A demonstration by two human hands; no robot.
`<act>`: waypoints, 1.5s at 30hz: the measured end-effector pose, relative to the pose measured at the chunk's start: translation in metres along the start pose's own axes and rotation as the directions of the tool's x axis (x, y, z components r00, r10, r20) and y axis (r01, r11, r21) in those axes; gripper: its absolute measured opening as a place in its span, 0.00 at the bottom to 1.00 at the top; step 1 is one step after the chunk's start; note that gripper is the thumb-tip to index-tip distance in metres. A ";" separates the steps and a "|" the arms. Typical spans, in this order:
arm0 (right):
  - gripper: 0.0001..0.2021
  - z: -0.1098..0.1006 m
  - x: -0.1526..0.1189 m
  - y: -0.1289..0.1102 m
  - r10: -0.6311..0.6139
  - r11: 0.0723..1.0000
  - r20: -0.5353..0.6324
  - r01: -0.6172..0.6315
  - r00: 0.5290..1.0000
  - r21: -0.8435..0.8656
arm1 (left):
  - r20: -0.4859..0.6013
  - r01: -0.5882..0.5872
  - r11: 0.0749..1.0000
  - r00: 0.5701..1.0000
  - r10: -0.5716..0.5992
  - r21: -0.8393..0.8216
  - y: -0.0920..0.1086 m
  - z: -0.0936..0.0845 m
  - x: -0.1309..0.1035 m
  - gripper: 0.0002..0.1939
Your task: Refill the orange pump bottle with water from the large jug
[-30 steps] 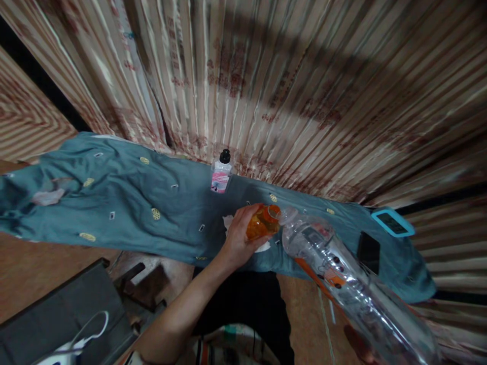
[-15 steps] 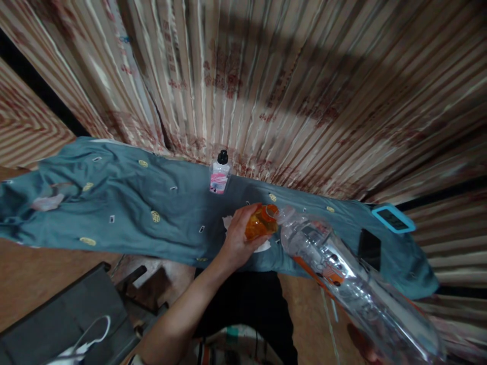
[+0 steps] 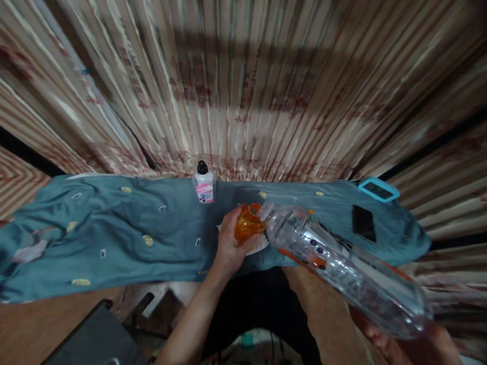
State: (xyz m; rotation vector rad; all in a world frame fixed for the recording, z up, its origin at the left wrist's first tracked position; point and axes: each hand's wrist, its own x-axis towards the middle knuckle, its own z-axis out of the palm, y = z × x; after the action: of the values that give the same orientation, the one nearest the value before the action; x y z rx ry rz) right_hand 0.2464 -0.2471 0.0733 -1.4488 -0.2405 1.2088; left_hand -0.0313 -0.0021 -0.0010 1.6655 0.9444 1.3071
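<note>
Wrapped round a small orange container, my left hand holds it above the teal cloth at the middle. A large clear plastic bottle lies tilted in the air, its neck at the container's mouth. My right hand grips the bottle near its base from below, partly hidden by it. What liquid the bottle holds, if any, cannot be made out. Under my left hand lies a white paper piece. A small bottle with a black cap and pink label stands upright behind, to the left.
The teal patterned cloth covers a long narrow surface before a striped curtain. At the right are a black phone and a blue-framed digital clock. A crumpled tissue lies far left; a dark grey object stands lower left.
The view has turned, levelling the cloth. The orange container and large bottle remain mouth to mouth in my hands. More of my right hand shows at the bottle's base.
</note>
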 end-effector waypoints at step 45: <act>0.31 -0.020 0.002 0.019 -0.041 0.984 -0.063 0.052 0.997 0.171 | -0.010 0.064 0.998 0.998 -0.064 0.017 0.001 0.001 0.001 0.39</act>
State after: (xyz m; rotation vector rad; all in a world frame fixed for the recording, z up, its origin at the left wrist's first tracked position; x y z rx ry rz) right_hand 0.2533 -0.2637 0.0524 -1.3191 -0.1246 1.1187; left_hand -0.0299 -0.0019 0.0000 1.6308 1.0090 1.2684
